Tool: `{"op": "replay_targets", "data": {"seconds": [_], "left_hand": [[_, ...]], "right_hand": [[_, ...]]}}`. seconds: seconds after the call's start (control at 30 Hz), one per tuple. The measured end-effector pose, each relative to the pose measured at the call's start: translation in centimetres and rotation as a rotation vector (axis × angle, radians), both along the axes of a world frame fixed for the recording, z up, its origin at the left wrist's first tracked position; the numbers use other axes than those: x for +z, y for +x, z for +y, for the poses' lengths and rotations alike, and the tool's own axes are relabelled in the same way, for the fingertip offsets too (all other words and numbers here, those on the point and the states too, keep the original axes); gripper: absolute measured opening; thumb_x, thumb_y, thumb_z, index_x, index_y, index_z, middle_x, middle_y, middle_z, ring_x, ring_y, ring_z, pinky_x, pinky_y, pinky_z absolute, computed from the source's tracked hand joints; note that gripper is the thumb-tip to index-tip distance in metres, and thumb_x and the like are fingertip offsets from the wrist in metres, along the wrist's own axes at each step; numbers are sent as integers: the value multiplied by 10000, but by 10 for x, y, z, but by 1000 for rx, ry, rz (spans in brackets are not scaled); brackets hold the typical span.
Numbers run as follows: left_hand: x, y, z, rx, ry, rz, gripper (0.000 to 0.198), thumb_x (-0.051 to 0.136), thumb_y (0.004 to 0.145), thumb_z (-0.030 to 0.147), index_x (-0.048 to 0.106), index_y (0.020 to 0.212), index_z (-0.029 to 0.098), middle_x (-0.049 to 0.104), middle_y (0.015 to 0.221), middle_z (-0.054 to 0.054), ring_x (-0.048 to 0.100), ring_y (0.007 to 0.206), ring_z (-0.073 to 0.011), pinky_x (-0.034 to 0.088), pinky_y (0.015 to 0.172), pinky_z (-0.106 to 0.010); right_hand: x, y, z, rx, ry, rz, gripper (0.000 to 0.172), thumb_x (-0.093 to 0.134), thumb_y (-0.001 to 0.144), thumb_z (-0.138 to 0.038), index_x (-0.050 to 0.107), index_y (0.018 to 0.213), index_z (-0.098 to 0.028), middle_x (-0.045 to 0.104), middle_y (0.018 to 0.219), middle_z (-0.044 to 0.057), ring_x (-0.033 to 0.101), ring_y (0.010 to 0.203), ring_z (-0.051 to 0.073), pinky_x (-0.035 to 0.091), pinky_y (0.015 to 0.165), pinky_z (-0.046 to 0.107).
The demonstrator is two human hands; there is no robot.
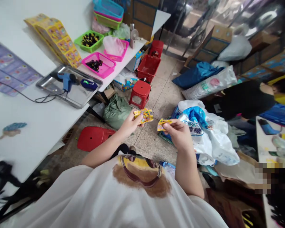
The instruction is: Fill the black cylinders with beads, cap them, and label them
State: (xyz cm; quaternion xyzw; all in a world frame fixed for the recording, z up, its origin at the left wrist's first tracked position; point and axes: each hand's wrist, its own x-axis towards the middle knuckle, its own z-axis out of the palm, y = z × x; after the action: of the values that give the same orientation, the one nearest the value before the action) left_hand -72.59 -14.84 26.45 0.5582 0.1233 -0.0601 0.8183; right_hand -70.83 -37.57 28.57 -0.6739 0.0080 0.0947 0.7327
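My left hand [133,123] is closed on a small yellow printed packet [146,116], which could be one of a few stacked together. To its right, my right hand [179,132] pinches another yellow printed packet [161,124] between thumb and fingers. The two packets are apart, held in front of my body above the floor. What is inside them does not show.
On the white table at left lie a metal tray [79,103] with a blue glue gun [66,80], a pink basket [106,73] and a green basket [95,49]. Red stools [140,89] and white sacks [224,148] stand on the floor. Another person [247,96] is at the right.
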Motion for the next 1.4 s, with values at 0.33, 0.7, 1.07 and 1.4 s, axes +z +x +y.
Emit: {"op": "replay_targets", "data": {"seconds": [0.33,0.7,1.07,1.4], "left_hand": [[-25,97,-46,-33,-60,62,577,960,775,473,547,1093,226,787,1171,-50,791,1013,-218,673,810,-335],[-56,348,-56,90,-201,-11,728,1049,662,482,530,1103,222,779,1182,-58,795,915,-198,675,696,-288],[-57,537,-38,-2,-118,73,734,1055,684,432,522,1143,219,733,1245,-98,783,860,-191,697,735,-371],[-100,690,-83,285,-132,228,655,1061,691,387,563,1075,204,747,977,-12,769,750,-171,690,756,-385]], "right_hand": [[-29,82,11,-116,29,48,562,1020,616,-670,679,765,-248,769,840,13,705,750,171,622,725,337],[-51,348,8,-95,-31,111,627,1015,606,-662,735,997,-260,820,925,11,756,785,182,651,763,342],[-73,567,5,180,-102,117,567,1008,604,-687,810,874,-229,834,899,53,744,806,201,632,790,368],[-132,796,-1,626,-179,33,680,1031,504,-711,629,794,-246,676,744,-24,653,709,166,568,683,323]]}}
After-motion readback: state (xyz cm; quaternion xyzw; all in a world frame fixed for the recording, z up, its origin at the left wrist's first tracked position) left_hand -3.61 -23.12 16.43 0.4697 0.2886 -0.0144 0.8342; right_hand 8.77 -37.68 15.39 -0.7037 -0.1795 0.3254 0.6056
